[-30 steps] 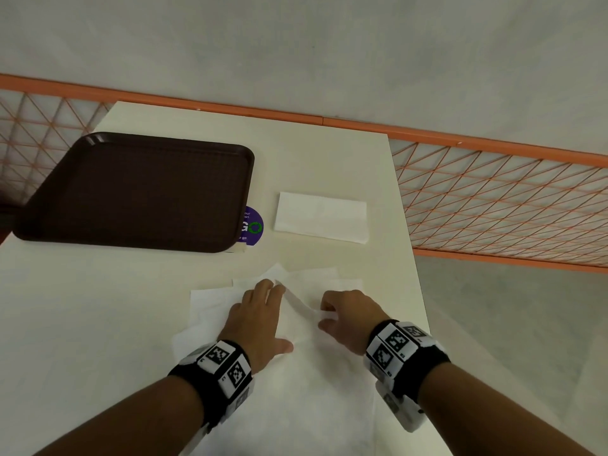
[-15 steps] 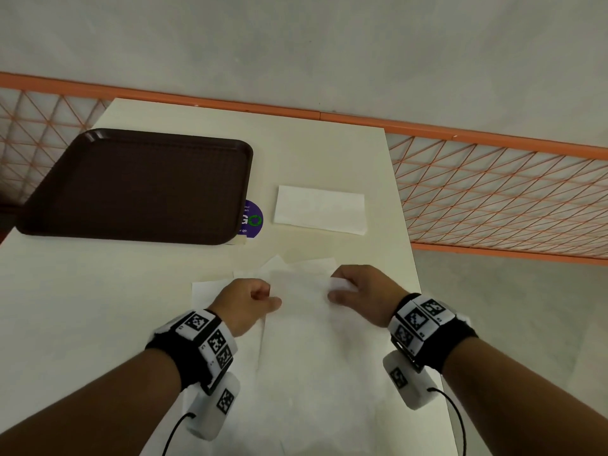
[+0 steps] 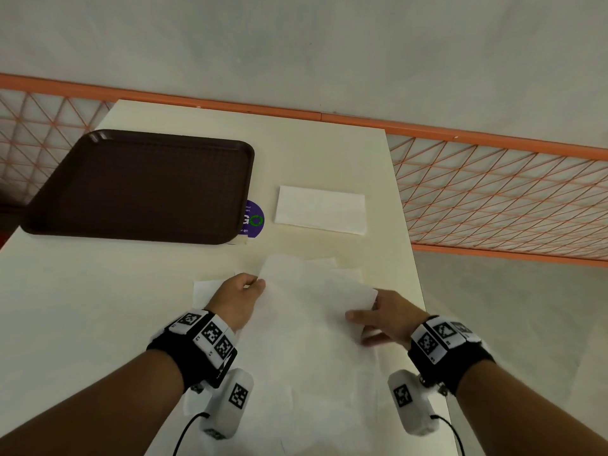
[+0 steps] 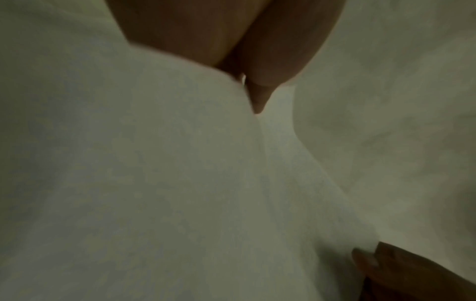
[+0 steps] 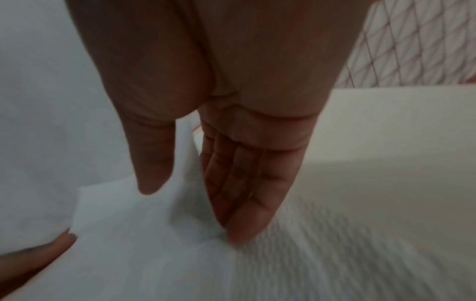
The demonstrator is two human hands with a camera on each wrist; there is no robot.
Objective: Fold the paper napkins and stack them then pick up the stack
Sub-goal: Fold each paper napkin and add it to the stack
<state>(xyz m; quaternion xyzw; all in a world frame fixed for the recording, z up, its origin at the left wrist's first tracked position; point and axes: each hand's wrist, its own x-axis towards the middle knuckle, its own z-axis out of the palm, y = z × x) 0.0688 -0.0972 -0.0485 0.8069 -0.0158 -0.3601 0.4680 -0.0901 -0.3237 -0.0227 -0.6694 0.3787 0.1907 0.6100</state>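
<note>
Cream table (image 3: 329, 153), folded napkin (image 3: 320, 209) right of the tray (image 3: 138, 185). Left hand (image 3: 235, 299) and right hand (image 3: 383, 319) each pinch the limp, tear-prone open napkin (image 3: 312, 307) at its corners, probably the best hold.

Napkins (image 3: 320, 210) white; tray (image 3: 141, 189) dark brown; sticker (image 3: 255, 219) purple, green ring; table (image 3: 98, 291) cream; railing (image 3: 493, 205) orange lattice.

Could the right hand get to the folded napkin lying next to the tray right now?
Probably not straight away. The right hand is pinching a corner of the unfolded napkin, which the left hand grips too. Otherwise bare table lies between it and the folded napkin.
</note>
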